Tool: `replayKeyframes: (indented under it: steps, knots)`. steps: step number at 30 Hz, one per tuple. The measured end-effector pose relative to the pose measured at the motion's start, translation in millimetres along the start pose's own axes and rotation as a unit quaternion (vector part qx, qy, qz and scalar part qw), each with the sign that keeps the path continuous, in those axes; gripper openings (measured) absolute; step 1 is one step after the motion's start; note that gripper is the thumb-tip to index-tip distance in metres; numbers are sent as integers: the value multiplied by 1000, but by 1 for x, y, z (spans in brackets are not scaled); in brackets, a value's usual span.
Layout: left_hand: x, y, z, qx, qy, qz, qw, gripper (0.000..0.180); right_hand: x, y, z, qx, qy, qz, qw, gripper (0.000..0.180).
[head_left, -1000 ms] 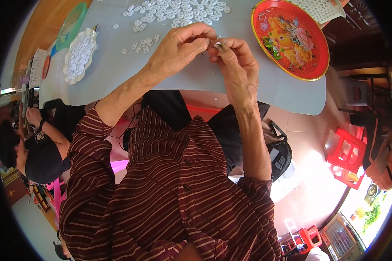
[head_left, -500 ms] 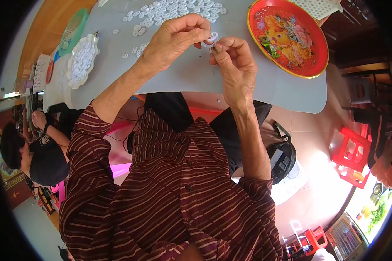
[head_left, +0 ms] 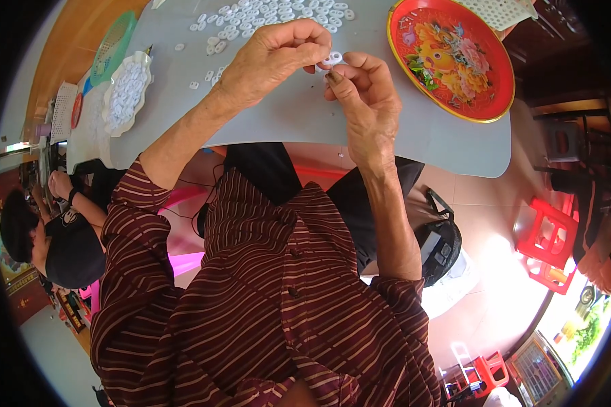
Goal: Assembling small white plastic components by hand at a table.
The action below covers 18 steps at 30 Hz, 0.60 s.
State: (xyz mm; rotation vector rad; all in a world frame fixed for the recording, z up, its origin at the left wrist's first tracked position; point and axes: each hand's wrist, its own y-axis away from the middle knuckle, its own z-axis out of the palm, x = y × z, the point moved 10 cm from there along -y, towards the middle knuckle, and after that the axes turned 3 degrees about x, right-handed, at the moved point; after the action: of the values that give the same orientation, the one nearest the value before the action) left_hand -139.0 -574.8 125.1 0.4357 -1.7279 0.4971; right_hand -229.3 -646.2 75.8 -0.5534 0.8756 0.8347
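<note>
Above the grey table point(head_left: 428, 146), my left hand point(head_left: 268, 64) pinches a small white plastic piece point(head_left: 332, 58), oval with holes in it, between thumb and forefinger. Close on its right is my right hand point(head_left: 372, 95), its thumb pressed toward the curled fingers just below that piece. What sits in the right fingertips is too small to make out. A spread of similar white pieces point(head_left: 278, 12) lies on the table beyond my left hand, and a few loose ones point(head_left: 209, 74) are beside the left wrist.
At the right stands a round red tray point(head_left: 414, 41) with a flower print and tiny thin bits in it. On the left are a white scalloped dish point(head_left: 108, 102) full of white pieces and a green basket point(head_left: 115, 47). Another person point(head_left: 75, 247) sits at far left. Red stools point(head_left: 550, 234) stand at right.
The white piece in my left fingers has tilted slightly and shows more of its face. My right fingertips have shifted a little left. Otherwise the scene stays the same.
</note>
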Motion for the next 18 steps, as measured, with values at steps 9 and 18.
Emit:
replayKeyframes:
  steps: [9, 18]
  knots:
    - [1, 1, -4, -5, -132, 6, 991, 9, -5, 3, 2, 4, 42, -8, 999, 27]
    - [6, 1, 2, -32, -148, 25, 988, 13, -5, 5, 2, 7, 63, -13, 998, 29]
